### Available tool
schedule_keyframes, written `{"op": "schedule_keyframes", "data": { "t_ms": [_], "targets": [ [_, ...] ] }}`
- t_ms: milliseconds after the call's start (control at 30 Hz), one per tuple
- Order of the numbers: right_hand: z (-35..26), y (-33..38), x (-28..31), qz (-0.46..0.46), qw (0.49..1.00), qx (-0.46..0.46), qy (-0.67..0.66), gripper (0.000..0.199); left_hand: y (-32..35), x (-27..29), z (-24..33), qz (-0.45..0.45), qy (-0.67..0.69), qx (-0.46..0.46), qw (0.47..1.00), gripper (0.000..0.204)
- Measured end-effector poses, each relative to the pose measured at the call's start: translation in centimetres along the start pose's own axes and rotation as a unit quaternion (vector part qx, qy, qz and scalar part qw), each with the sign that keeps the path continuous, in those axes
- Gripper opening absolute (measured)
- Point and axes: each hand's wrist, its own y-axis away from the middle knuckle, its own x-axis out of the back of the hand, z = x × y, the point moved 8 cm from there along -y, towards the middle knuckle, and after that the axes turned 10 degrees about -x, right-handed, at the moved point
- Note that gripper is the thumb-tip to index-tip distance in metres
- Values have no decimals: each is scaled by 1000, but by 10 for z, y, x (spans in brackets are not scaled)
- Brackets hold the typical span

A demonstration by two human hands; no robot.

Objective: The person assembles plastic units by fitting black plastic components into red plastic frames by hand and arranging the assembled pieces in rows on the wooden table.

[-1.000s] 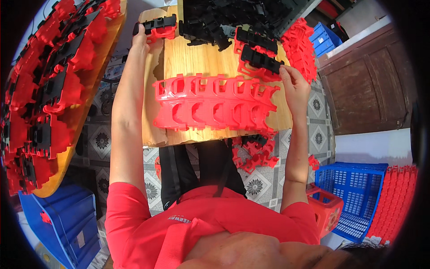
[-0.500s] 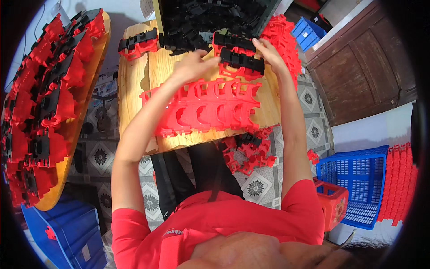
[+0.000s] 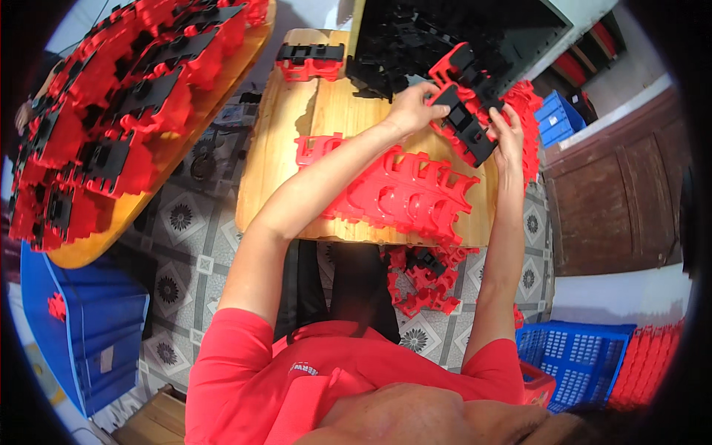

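Note:
My left hand [image 3: 415, 111] and my right hand [image 3: 507, 135] are closed on a joined-looking pair of red plastic frames with black inserts. The nearer frame's black insert [image 3: 463, 126] faces up, tilted down to the right; the farther frame [image 3: 452, 63] lies alongside it. The left fingers pinch the pair's left end and the right fingers grip its right end. Whether the two frames are linked I cannot tell. Below them a row of bare red plastic frames [image 3: 404, 193] lies on the wooden table [image 3: 285, 141], partly behind my left forearm.
A single red-and-black frame [image 3: 310, 61] sits at the table's far left. Behind stands an open box of black parts [image 3: 400, 44]. A second board [image 3: 89, 252] at left carries several finished-looking rows. Blue crates [image 3: 575, 356] and more red frames [image 3: 415, 282] lie on the floor.
The pair of frames, flat on the table before, is now lifted and tilted. My left hand has come onto it. The view has swung left, so the table appears farther right.

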Motion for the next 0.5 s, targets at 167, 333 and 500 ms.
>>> {"op": "schedule_keyframes", "data": {
  "t_ms": [167, 333, 500],
  "targets": [
    [-4, 8, -89, -127, 990, -37, -40, 54, 71, 142, 45, 147, 142, -25, 979, 45],
    [59, 6, -182, -162, 976, -127, 64, 65, 151, 251, -14, 238, 193, 50, 951, 35],
    [114, 19, -255, -196, 950, -171, 170, 63, 177, 293, -51, 263, 173, 89, 945, 37]
  ]
}}
